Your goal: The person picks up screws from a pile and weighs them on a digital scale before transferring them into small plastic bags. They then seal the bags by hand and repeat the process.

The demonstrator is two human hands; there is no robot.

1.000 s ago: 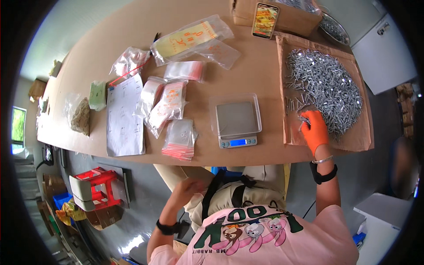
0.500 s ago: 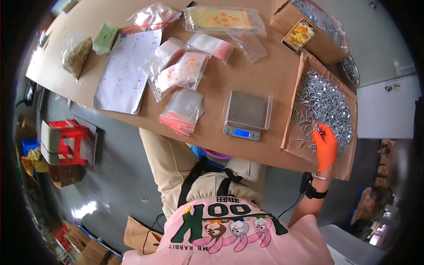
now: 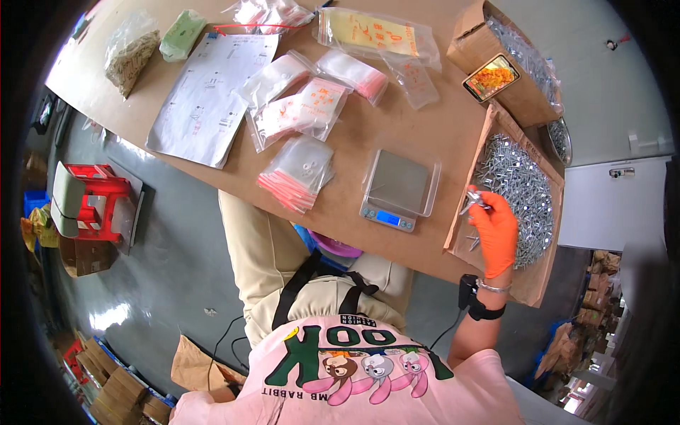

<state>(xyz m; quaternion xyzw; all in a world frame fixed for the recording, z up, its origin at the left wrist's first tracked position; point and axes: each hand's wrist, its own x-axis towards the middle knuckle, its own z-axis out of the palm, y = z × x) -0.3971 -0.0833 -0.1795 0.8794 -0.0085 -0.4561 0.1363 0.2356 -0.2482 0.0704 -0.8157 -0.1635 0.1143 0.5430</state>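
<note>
My right hand [image 3: 494,228], in an orange glove, pinches a few small silver screws [image 3: 476,203] between thumb and fingers. It hovers over the left part of a low cardboard tray [image 3: 460,225]. A heap of loose silver screws [image 3: 516,185] fills much of that tray, with a few stragglers beside the glove. To the left of the tray stands a small digital scale [image 3: 398,180] with a lit blue display, its clear cover lying under the metal plate. My left hand is out of sight.
Small zip bags [image 3: 297,173] with red edges lie left of the scale, more packs [image 3: 312,106] behind them. A printed sheet [image 3: 205,99] is farther left. Behind the tray, a carton [image 3: 471,37] of bagged hardware has a phone [image 3: 491,77] leaning on it. A red stool [image 3: 99,202] stands on the floor.
My right hand has lifted from the heap and moved left and slightly up toward the tray's left edge, carrying screws. The whole view has also shifted a little.
</note>
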